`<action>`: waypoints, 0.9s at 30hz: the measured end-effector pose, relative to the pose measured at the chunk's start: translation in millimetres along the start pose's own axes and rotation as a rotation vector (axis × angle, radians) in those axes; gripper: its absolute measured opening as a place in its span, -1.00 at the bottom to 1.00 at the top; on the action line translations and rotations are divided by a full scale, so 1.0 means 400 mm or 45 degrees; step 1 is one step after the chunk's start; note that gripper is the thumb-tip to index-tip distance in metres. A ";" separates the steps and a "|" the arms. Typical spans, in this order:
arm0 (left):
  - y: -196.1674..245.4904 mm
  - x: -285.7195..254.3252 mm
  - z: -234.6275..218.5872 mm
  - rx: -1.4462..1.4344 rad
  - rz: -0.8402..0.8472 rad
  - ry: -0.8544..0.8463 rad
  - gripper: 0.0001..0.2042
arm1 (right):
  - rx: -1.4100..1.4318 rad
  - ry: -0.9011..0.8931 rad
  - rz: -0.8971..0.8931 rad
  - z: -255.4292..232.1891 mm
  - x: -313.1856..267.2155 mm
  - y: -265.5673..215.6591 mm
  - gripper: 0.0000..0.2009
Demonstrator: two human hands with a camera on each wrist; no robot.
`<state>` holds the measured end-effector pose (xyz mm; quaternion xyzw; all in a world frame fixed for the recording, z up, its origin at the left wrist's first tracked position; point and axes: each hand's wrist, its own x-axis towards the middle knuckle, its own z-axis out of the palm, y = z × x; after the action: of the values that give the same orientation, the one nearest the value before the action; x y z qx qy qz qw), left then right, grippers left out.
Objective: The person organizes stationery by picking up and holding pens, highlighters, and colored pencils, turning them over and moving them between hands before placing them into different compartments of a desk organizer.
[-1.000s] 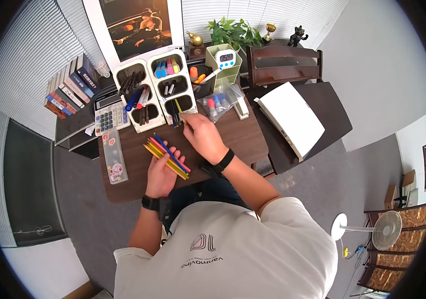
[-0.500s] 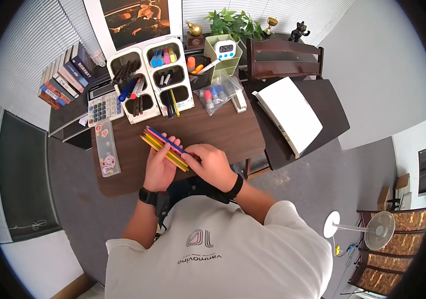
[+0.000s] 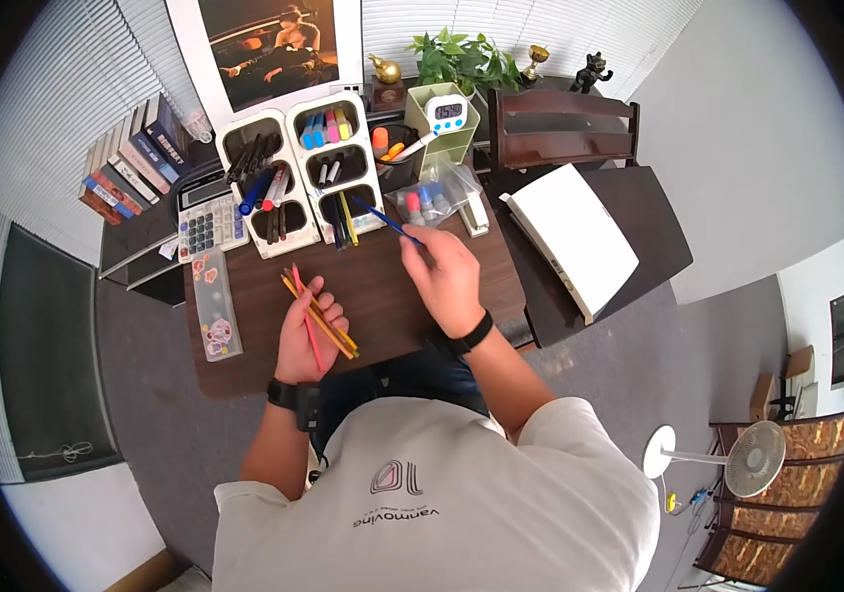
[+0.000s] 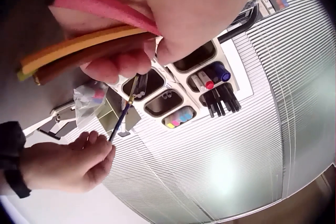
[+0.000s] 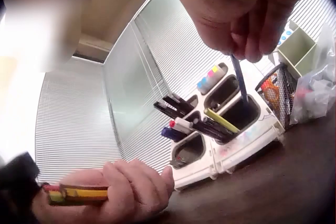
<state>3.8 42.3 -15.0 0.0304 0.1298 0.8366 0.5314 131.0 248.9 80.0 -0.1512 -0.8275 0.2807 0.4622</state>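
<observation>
My left hand [image 3: 311, 331] holds several coloured pencils in its curled fingers, a pink pencil [image 4: 102, 4] and an orange pencil [image 4: 84, 45] among them. The pink one crosses the others at an angle. Between thumb and fingers, my right hand [image 3: 444, 279] pinches a blue pencil [image 3: 380, 215], slanted toward the white organizer [image 5: 252, 141] on the right. Its far end overlaps the opening of the nearest compartment in the right wrist view. A yellow pencil [image 5: 221, 120] and several dark pencils lean in that same compartment.
A second white organizer [image 3: 295, 244] with pens and markers stands alongside. Right of them are a clear bag of bottles [image 3: 434, 200], a stapler [image 3: 474, 215] and a mesh cup [image 5: 284, 100]. A calculator [image 3: 212, 225] and a stickered pencil case [image 3: 215, 306] lie on the left.
My right hand left the organizer, came to the left hand's bundle, took the blue pencil and carried it back toward the organizer. The left hand's fingers have closed more around the remaining pencils.
</observation>
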 end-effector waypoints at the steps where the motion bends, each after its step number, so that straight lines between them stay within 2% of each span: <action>1: -0.004 -0.001 0.013 0.006 0.002 -0.001 -0.65 | 0.004 0.004 -0.002 0.022 0.004 0.012 -0.78; 3: -0.016 -0.003 0.076 0.151 0.116 0.333 -0.55 | -0.029 -0.126 0.070 0.068 0.007 0.024 -0.75; 7: -0.016 -0.005 0.064 0.164 0.097 0.313 -0.46 | 0.035 -0.299 0.110 0.109 0.009 0.009 -0.69; 12: -0.014 -0.005 0.047 0.190 0.106 0.217 -0.44 | 0.091 -0.344 0.102 0.123 0.016 -0.008 -0.70; 19: -0.020 -0.009 0.039 0.179 0.132 0.219 -0.45 | 0.089 -0.341 0.089 0.124 0.012 -0.007 -0.71; 25: -0.043 -0.017 0.066 0.163 0.211 0.386 -0.53 | 0.033 -0.285 0.069 0.111 0.014 -0.019 -0.74; 27: -0.046 -0.017 0.070 0.157 0.248 0.446 -0.65 | -0.018 -0.279 0.081 0.082 0.006 -0.043 -0.76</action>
<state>28.1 48.9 8.1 -0.0705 0.2676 0.8670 0.4143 102.0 225.9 78.6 -0.1492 -0.8698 0.3042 0.3587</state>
